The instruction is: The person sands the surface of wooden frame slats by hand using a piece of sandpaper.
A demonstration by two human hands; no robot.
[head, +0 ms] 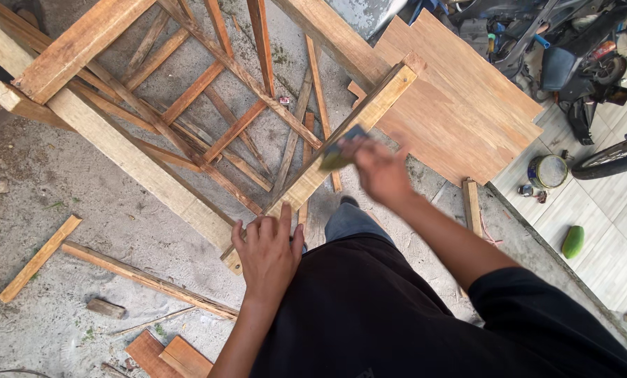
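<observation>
Nearest the lens is the person's own dark shirt and trouser leg, filling the 5 to 6 o'clock part of the view. Just beyond, the left hand [268, 252] lies flat with fingers spread, pressing on the low end of a pale wooden rail [331, 157] that runs up toward 1 o'clock. Farther along that rail the right hand [378, 168] is closed around a small dark sanding block [340, 152], blurred, its face against the wood.

The rail belongs to a rough timber frame [117, 150] of thick beams and thin crossed slats, lying over the concrete ground. The rail looks paler and smoother than the reddish slats beneath, with square edges and a cut end at 1 o'clock.

As I judge it, the main risk is the block skidding off the narrow edge, which would drive the knuckles into the slats or pick up splinters from the raw wood. The frame could also rock if the bracing palm lifts, since it seems to rest unevenly.

Beyond, at 2 o'clock, a plywood sheet [460, 105] lies flat; a round tin [547, 170] and a green fruit [573, 241] sit on the tiles at 3 o'clock. Loose offcuts [39, 259] lie at 8 o'clock.
</observation>
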